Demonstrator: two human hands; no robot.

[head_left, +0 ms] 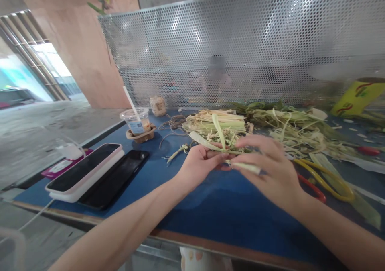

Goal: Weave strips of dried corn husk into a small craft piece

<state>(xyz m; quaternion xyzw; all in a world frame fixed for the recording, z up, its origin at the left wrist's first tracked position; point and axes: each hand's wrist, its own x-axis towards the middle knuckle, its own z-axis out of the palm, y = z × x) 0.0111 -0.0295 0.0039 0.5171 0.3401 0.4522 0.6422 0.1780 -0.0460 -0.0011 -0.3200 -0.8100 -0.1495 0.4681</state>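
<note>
Over the front half of the blue table, my left hand [201, 162] pinches pale green husk strips [220, 132] between thumb and fingers. The strips cross at the fingertips, one standing up and one slanting left. My right hand [267, 166] meets it from the right, with thumb and fingers closed around a short pale strip end [248, 166]. Just behind the hands lies a stack of flat yellow-green husks [216, 120]. Thin stalks with small buds [180, 152] spread beside and behind the left hand.
Phones [117, 178] and a plastic cup with a straw [136, 120] stand at left. Yellow loop handles [327, 178] and a red loop handle [314, 188] lie by my right wrist. Loose husks [288, 122] heap behind. A perforated metal panel [240, 42] borders the back.
</note>
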